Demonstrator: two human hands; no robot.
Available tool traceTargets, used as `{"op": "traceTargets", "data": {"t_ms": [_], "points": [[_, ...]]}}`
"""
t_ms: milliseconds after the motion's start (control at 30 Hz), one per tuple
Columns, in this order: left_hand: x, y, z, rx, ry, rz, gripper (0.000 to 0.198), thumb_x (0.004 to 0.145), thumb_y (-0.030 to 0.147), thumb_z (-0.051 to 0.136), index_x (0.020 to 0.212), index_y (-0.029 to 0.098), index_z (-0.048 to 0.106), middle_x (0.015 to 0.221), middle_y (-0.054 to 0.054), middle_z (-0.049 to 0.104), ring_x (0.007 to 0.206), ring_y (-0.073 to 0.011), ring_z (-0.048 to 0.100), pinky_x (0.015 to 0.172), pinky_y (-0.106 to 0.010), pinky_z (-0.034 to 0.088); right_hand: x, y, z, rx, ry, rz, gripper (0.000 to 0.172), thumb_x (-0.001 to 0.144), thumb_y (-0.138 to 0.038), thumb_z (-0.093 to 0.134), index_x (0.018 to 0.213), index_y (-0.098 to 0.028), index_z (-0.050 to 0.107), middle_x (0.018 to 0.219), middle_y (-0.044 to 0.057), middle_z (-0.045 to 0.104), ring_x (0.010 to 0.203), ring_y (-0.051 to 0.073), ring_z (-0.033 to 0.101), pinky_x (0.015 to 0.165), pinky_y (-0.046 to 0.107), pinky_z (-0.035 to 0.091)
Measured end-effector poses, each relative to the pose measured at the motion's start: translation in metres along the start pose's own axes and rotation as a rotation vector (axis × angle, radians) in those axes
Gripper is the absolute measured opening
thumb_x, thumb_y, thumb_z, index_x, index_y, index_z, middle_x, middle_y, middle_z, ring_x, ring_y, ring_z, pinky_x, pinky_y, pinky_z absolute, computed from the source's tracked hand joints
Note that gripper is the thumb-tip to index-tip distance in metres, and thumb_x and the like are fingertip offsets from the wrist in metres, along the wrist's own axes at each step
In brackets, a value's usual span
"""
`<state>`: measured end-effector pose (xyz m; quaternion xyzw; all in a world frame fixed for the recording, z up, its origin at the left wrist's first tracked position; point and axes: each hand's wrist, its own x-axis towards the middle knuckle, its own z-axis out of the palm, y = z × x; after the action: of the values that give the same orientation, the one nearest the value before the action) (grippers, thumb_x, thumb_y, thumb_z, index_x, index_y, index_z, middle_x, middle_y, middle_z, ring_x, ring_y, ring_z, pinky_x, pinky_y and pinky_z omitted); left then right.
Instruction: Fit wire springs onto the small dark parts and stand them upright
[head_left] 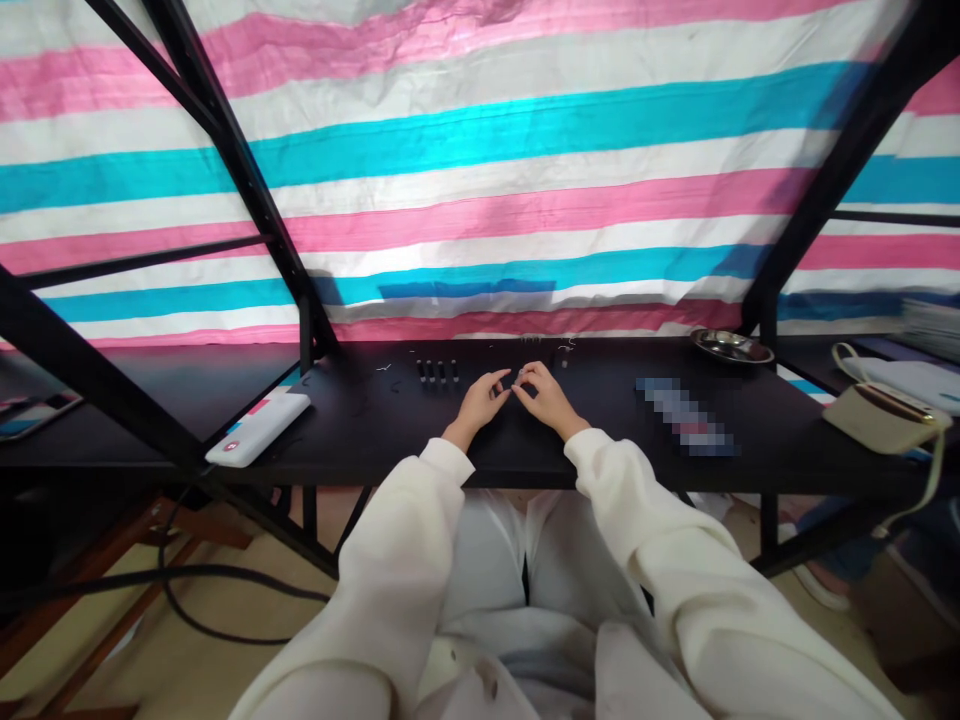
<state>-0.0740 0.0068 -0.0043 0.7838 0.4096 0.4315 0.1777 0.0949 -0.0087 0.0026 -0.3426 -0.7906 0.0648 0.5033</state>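
Right hand (546,396): grip pinched on a small dark piece (515,381), over the surface (405,440) between the hands; too small to tell its long axis or pointing. Left hand (484,402): fingertips just beside it, can't tell if grip is closed. Left of hands, four dark sticks (442,372), pale-ended, side by side, long axes running away from person. Metal dish (731,347) far right.

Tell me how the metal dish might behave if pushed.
The metal dish is probably stiff, given its even rim. Its shiny surface may be slippery to grip. Low and wide, it should slide rather than tip.
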Motion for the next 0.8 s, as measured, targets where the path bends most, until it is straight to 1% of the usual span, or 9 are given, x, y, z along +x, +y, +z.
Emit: {"op": "traceTargets", "data": {"t_ms": [100,167,233,300,400,467,567,700,800], "points": [[0.0,0.003,0.003,-0.029,-0.033,-0.027,0.027,0.073,0.018,0.053,0.099,0.014,0.064,0.067,0.001,0.055,0.055,-0.0071,0.042,0.058,-0.02,0.038,-0.002,-0.008,0.004,0.07,0.005,-0.032,0.01,0.083,-0.027,0.048,0.082,-0.019,0.055,0.094,0.007,0.048,0.091,0.016,0.052,0.083,0.032,0.045],[0.0,0.006,0.004,-0.055,-0.041,-0.055,0.022,0.072,0.015,0.053,0.091,0.014,0.065,0.064,0.001,0.055,0.054,-0.0067,0.042,0.056,-0.02,0.037,-0.002,-0.01,0.005,0.088,-0.001,-0.043,0.01,0.083,-0.026,0.048,0.082,-0.019,0.055,0.094,0.007,0.048,0.09,0.016,0.052,0.083,0.032,0.045],[0.0,0.008,0.005,-0.104,-0.032,-0.09,0.018,0.071,0.017,0.055,0.087,0.013,0.063,0.061,0.002,0.054,0.052,-0.0062,0.042,0.054,-0.019,0.037,-0.001,-0.011,0.005,0.092,0.004,-0.043,0.009,0.083,-0.026,0.048,0.082,-0.019,0.054,0.095,0.007,0.048,0.092,0.016,0.052,0.084,0.032,0.044],[0.0,0.009,0.005,-0.183,-0.018,-0.139,0.016,0.071,0.023,0.057,0.083,0.013,0.061,0.058,0.002,0.054,0.049,-0.0062,0.044,0.05,-0.019,0.037,-0.001,-0.01,0.004,0.083,0.034,-0.022,0.009,0.084,-0.026,0.046,0.083,-0.019,0.052,0.101,0.008,0.048,0.095,0.017,0.051,0.085,0.032,0.044],[0.002,0.009,0.005,-0.338,0.001,-0.232,0.021,0.07,0.029,0.06,0.084,0.013,0.056,0.061,0.0,0.059,0.044,-0.0062,0.047,0.045,-0.019,0.038,-0.002,-0.003,0.002,0.03,0.057,0.052,0.011,0.086,-0.027,0.041,0.086,-0.02,0.05,0.103,0.009,0.048,0.089,0.016,0.051,0.08,0.031,0.044],[0.004,0.009,0.004,-0.417,0.04,-0.289,0.024,0.07,0.029,0.061,0.086,0.013,0.053,0.066,-0.002,0.063,0.04,-0.0054,0.046,0.042,-0.019,0.037,-0.004,0.004,0.001,-0.046,0.015,0.115,0.013,0.088,-0.026,0.037,0.087,-0.02,0.048,0.093,0.007,0.051,0.081,0.015,0.051,0.075,0.03,0.044],[0.005,0.01,0.001,-0.475,0.111,-0.351,0.026,0.07,0.031,0.062,0.087,0.013,0.053,0.066,-0.002,0.064,0.035,-0.0041,0.043,0.038,-0.018,0.034,-0.006,0.011,0.0,-0.224,-0.104,0.186,0.014,0.088,-0.022,0.036,0.086,-0.018,0.049,0.085,0.006,0.053,0.078,0.016,0.05,0.074,0.029,0.041],[0.006,0.014,-0.005,-0.539,0.137,-0.374,0.033,0.071,0.039,0.062,0.088,0.012,0.057,0.062,-0.001,0.062,0.034,-0.0033,0.04,0.036,-0.018,0.028,-0.007,0.01,-0.001,-0.461,-0.293,0.182,0.014,0.087,-0.021,0.039,0.087,-0.017,0.052,0.087,0.008,0.056,0.08,0.018,0.049,0.073,0.029,0.038],[0.005,0.016,-0.006,-0.574,0.112,-0.359,0.038,0.072,0.043,0.06,0.091,0.011,0.059,0.064,-0.003,0.063,0.035,-0.0034,0.041,0.035,-0.018,0.026,-0.006,0.005,-0.002,-0.559,-0.352,0.165,0.016,0.089,-0.021,0.038,0.091,-0.016,0.053,0.091,0.009,0.057,0.081,0.018,0.05,0.072,0.029,0.036]]}}
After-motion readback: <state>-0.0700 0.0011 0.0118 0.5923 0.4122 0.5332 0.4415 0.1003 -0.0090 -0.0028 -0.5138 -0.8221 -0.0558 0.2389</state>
